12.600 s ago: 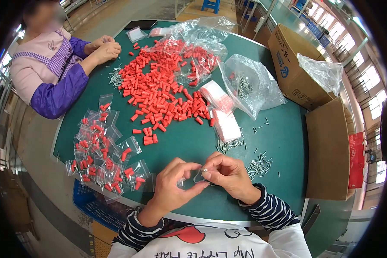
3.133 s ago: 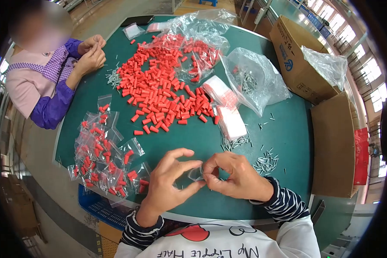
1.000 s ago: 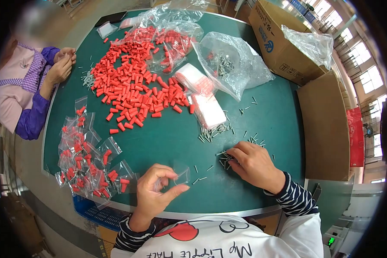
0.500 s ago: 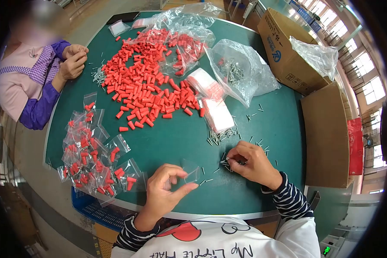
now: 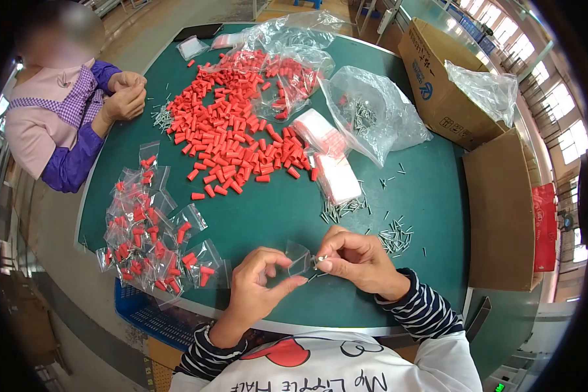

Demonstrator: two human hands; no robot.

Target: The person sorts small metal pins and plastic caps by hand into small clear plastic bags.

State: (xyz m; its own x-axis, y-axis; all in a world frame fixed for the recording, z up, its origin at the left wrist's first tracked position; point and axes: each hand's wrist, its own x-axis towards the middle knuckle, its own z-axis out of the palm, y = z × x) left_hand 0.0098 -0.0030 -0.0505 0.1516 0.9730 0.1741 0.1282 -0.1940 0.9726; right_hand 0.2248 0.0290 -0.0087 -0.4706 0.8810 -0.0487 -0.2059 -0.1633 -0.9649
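Note:
My left hand [image 5: 260,282] pinches a small clear plastic bag [image 5: 298,257] between thumb and fingers, its mouth turned towards the right. Close beside that bag, my right hand [image 5: 362,262] is closed on some screws [image 5: 321,259] whose pale ends show at the fingertips. How many it holds is hidden. Behind the right hand lies a loose pile of screws [image 5: 396,238]. Filled bags [image 5: 153,235], each with red plastic caps inside, are heaped to the left of my left hand. Farther back spreads a large heap of loose red caps [image 5: 225,137].
Stacks of flat bags [image 5: 340,181] lie mid-table beside more screws. A big clear bag [image 5: 389,108] with screws stands behind them. Cardboard boxes [image 5: 503,209] line the right edge. A co-worker's hands [image 5: 125,98] are at the far left, near a few screws.
My right hand has moved left from the screw pile to the small bag, with screws in its fingers. My left hand still holds the bag. The view has shifted slightly.

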